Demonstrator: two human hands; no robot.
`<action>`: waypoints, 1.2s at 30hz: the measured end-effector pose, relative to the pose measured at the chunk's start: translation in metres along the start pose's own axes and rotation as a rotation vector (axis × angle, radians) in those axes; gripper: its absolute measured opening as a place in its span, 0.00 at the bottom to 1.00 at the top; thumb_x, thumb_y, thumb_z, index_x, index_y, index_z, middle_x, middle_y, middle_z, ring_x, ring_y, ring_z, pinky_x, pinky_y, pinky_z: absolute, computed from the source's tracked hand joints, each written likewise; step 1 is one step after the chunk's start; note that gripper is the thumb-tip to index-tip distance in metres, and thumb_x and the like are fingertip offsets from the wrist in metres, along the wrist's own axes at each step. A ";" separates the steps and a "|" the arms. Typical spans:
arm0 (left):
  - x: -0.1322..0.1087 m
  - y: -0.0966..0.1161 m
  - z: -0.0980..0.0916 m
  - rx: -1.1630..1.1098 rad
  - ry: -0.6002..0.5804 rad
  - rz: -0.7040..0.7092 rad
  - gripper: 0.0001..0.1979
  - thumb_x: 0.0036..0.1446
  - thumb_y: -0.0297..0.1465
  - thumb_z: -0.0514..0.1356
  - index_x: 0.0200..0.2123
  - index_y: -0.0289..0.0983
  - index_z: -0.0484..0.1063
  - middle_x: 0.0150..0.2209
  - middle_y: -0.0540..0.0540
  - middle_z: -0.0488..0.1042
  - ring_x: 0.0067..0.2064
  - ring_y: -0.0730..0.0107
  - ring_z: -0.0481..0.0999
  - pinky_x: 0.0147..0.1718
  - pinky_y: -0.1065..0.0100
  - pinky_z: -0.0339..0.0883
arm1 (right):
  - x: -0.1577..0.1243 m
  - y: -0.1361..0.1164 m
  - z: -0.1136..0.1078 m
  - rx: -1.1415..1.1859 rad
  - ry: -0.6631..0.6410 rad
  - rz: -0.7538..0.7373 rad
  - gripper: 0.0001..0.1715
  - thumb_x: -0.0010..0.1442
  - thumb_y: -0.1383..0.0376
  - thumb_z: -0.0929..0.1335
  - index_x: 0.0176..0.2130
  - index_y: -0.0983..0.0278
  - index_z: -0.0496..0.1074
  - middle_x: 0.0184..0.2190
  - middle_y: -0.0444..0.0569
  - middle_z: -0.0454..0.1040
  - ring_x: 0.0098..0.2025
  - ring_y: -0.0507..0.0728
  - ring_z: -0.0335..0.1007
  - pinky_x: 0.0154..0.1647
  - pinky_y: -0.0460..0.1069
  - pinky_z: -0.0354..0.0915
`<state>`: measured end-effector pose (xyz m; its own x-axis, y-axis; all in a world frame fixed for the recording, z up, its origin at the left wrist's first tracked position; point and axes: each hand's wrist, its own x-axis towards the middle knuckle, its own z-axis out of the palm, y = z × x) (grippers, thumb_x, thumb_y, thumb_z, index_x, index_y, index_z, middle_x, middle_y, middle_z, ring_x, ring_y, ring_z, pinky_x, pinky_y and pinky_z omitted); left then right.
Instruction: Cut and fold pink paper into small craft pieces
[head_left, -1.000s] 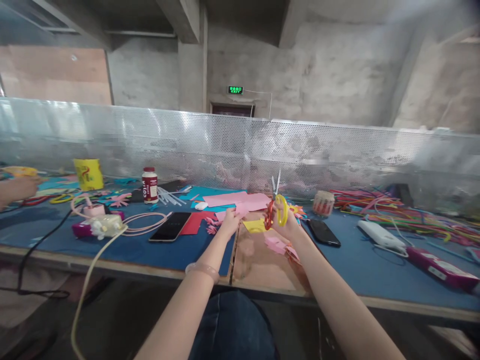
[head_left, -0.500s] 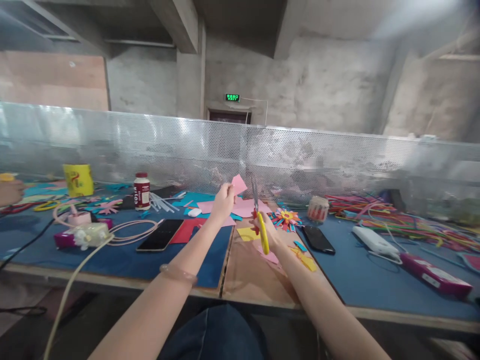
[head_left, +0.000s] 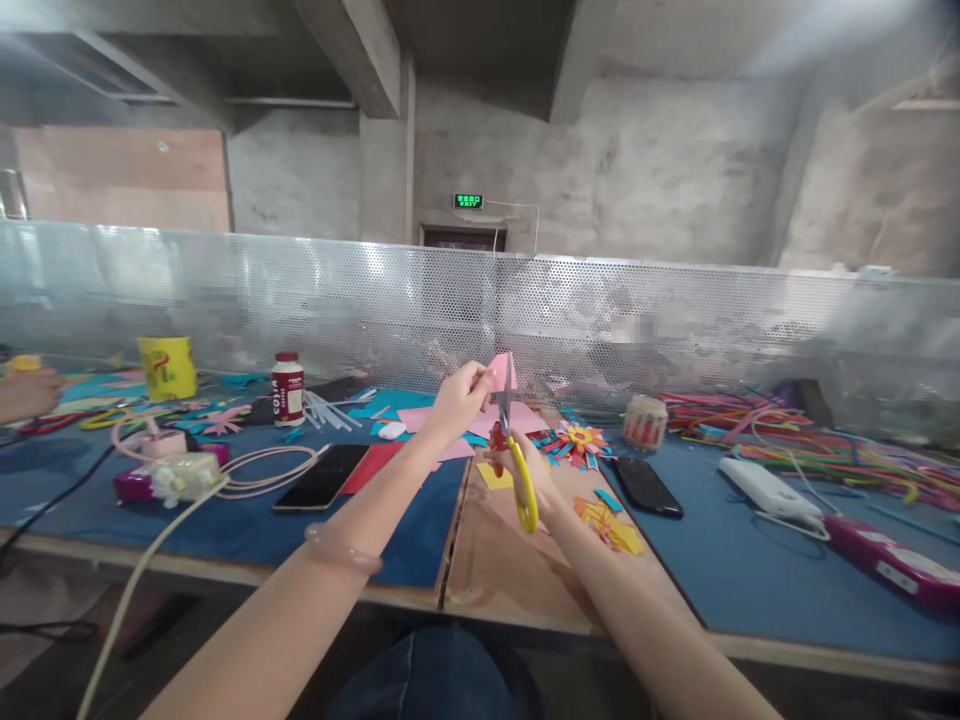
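Between the fingers of my left hand (head_left: 463, 402) is a small piece of pink paper (head_left: 501, 372), raised above the table. My right hand (head_left: 529, 470) grips a pair of scissors (head_left: 523, 490) with yellow and red handles, blades pointing up. The blades overlap the pink paper in view; whether they are cutting it I cannot tell. Below lie larger pink sheets (head_left: 416, 419) and a yellow piece of paper (head_left: 491, 476). To the right of my right hand is a layered paper flower (head_left: 577, 440) with a yellow middle, and yellow scraps (head_left: 611, 525) lie nearer me.
Two phones (head_left: 322, 478) (head_left: 646, 487) lie either side. A maroon-and-white bottle (head_left: 288, 390), yellow container (head_left: 167, 368), clear jar (head_left: 645, 423), power strips (head_left: 892, 565) and colourful pipe cleaners (head_left: 750, 435) stand around. A perforated metal screen (head_left: 675, 320) closes the back. Another person's hand (head_left: 30, 393) is at far left.
My left hand has brought the pink paper rightward to the scissor blades, which were apart from it before. The view has shifted slightly.
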<state>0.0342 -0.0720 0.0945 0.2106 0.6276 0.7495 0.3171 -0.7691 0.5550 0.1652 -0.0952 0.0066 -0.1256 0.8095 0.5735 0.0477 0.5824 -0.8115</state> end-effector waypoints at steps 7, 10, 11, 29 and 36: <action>-0.001 0.002 -0.003 0.014 -0.036 0.000 0.12 0.59 0.38 0.50 0.28 0.38 0.64 0.18 0.53 0.69 0.18 0.76 0.62 0.21 0.73 0.55 | 0.002 0.003 0.001 -0.007 0.012 0.017 0.09 0.49 0.62 0.64 0.33 0.62 0.65 0.26 0.43 0.66 0.28 0.52 0.61 0.31 0.48 0.59; -0.001 0.001 -0.003 0.023 -0.051 -0.004 0.12 0.59 0.38 0.49 0.29 0.37 0.64 0.19 0.53 0.70 0.18 0.76 0.62 0.21 0.73 0.56 | 0.003 0.006 0.001 0.020 -0.011 0.025 0.08 0.49 0.62 0.64 0.32 0.62 0.64 0.25 0.42 0.64 0.27 0.52 0.60 0.30 0.47 0.59; -0.002 0.001 -0.003 0.022 -0.055 -0.002 0.12 0.59 0.38 0.49 0.29 0.37 0.64 0.19 0.53 0.70 0.18 0.76 0.63 0.22 0.73 0.56 | 0.004 0.007 0.001 0.035 -0.022 0.019 0.08 0.49 0.62 0.64 0.32 0.62 0.63 0.25 0.42 0.64 0.27 0.51 0.59 0.30 0.47 0.59; -0.004 0.002 0.000 -0.062 -0.084 -0.032 0.10 0.58 0.36 0.50 0.28 0.37 0.64 0.19 0.52 0.70 0.19 0.77 0.65 0.21 0.74 0.58 | 0.005 0.011 0.001 0.005 0.010 0.030 0.09 0.49 0.63 0.65 0.33 0.63 0.63 0.26 0.41 0.64 0.28 0.51 0.59 0.31 0.47 0.57; -0.004 0.002 -0.002 -0.056 -0.094 -0.026 0.10 0.59 0.36 0.50 0.29 0.37 0.65 0.19 0.52 0.70 0.20 0.77 0.66 0.22 0.74 0.59 | 0.005 0.013 0.000 -0.033 0.033 0.012 0.09 0.49 0.63 0.64 0.34 0.62 0.64 0.28 0.42 0.66 0.29 0.52 0.61 0.32 0.48 0.59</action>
<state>0.0318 -0.0769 0.0935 0.2894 0.6537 0.6992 0.2719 -0.7566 0.5947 0.1653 -0.0836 -0.0010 -0.0924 0.8183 0.5673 0.0815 0.5741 -0.8148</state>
